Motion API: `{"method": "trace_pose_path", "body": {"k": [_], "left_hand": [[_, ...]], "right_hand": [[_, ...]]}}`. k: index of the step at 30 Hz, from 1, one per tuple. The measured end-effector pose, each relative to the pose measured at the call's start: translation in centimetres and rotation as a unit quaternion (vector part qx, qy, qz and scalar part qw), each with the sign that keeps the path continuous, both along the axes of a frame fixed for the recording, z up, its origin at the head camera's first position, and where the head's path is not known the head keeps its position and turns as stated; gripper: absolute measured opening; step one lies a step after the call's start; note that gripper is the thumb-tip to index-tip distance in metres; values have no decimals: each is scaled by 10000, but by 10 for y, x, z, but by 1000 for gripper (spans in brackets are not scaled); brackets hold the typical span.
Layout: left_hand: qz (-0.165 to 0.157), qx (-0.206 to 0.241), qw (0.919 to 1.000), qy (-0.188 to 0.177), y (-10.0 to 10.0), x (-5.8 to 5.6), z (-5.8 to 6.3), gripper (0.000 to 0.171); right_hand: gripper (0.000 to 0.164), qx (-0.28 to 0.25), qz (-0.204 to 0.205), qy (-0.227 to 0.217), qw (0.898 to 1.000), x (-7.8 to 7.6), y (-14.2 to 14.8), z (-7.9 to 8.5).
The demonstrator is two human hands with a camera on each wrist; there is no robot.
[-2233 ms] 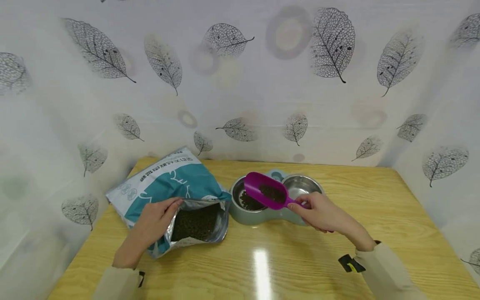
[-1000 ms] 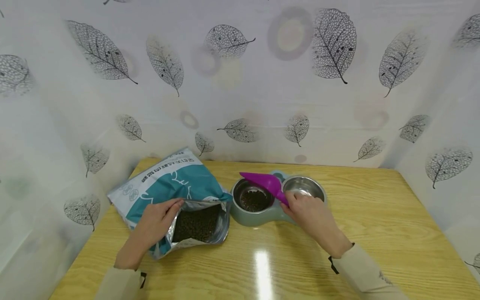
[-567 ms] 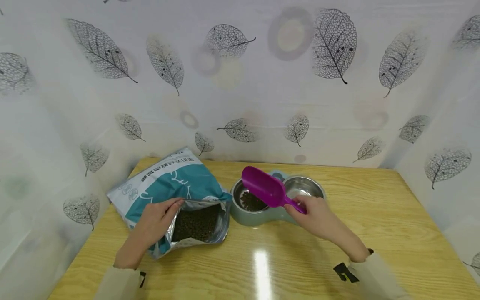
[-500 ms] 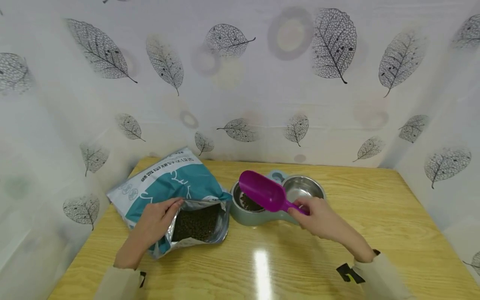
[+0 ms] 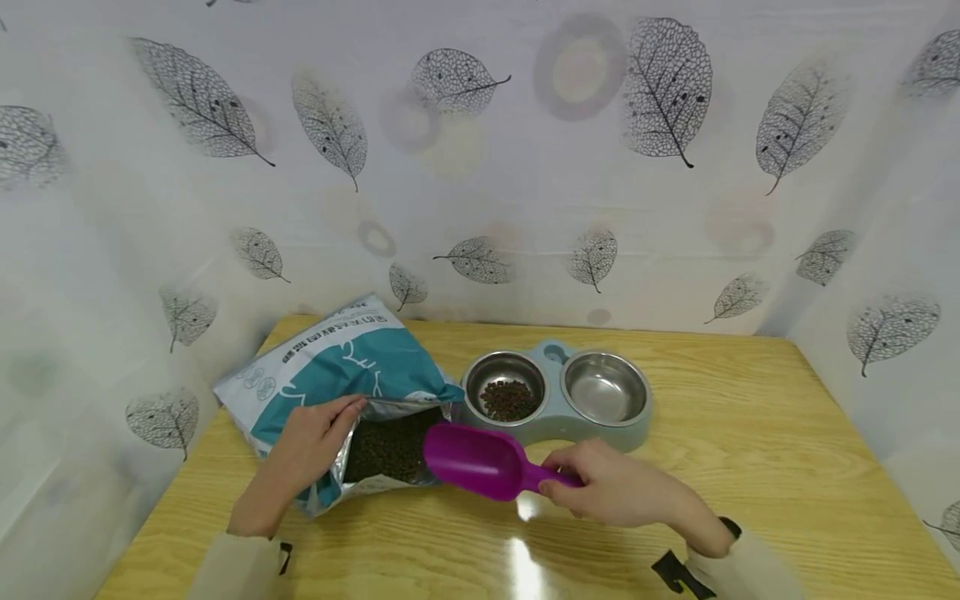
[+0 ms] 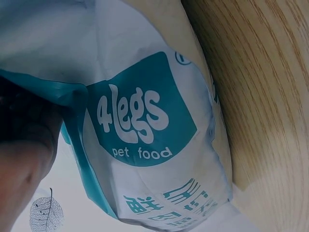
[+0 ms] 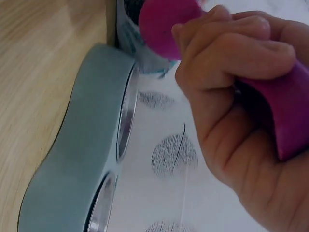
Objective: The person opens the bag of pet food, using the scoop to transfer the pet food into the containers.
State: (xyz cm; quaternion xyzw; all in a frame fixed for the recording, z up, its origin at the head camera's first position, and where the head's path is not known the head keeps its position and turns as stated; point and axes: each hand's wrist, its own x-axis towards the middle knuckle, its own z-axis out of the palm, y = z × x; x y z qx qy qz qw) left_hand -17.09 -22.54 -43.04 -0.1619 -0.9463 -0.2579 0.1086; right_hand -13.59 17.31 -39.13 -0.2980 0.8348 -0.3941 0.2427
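My left hand [image 5: 311, 446] pinches the upper edge of the mouth of a teal and white pet food bag [image 5: 397, 354], which lies on its side. Dark brown kibble [image 5: 386, 450] shows inside the mouth. In the left wrist view the bag [image 6: 140, 111] reads "4Legs pet food". My right hand [image 5: 607, 483] grips the handle of a magenta scoop [image 5: 480, 460], whose tip overlaps the right side of the bag's mouth; no kibble shows in it. The right wrist view has the fingers [image 7: 241, 53] curled round the scoop's handle [image 7: 292, 106].
Behind the scoop stands a blue-grey double bowl stand [image 5: 555, 408]. Its left steel bowl [image 5: 480, 367] holds a small heap of kibble [image 5: 508, 401]; its right steel bowl [image 5: 606, 387] shows bare metal. A leaf-patterned curtain [image 5: 525, 183] borders the wooden table [image 5: 720, 417].
My right hand tipped the scoop over the left bowl, emptying the kibble from it, then carried it down and left to the bag's mouth. The left hand has stayed at the bag.
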Motion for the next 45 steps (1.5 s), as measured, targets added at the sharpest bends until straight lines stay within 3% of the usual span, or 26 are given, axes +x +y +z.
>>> {"method": "trace_pose_path", "body": {"k": [7, 14, 18, 23, 27, 31, 35, 39, 45], "left_hand": [[-9, 11, 10000, 13, 1, -2, 0, 30], [-26, 48, 10000, 79, 2, -2, 2, 29], [-61, 78, 9999, 119, 3, -2, 4, 29], [-64, 113, 9999, 89, 3, -4, 4, 30], [-24, 126, 9999, 57, 3, -4, 4, 30], [4, 98, 9999, 53, 3, -4, 5, 30], [11, 96, 10000, 13, 3, -4, 5, 30], [38, 122, 9999, -55, 3, -4, 5, 31], [101, 54, 9998, -162, 1, 0, 2, 31]], "right_hand": [[24, 340, -215, 763, 9963, 8, -33, -5], [32, 534, -286, 1733, 9830, 12, -59, -8], [41, 496, -403, 1673, 9838, 9, -72, -6], [46, 486, -643, 647, 9946, -1, -83, -2], [45, 357, -784, -317, 9958, -9, -86, -4], [46, -52, -860, -1118, 9900, -14, -82, -12], [44, -540, -1008, -1882, 9754, -17, -71, -22], [47, -749, -1041, -2201, 9670, -15, -59, -30], [44, -878, -1162, -2300, 9622, -8, -46, -41]]}}
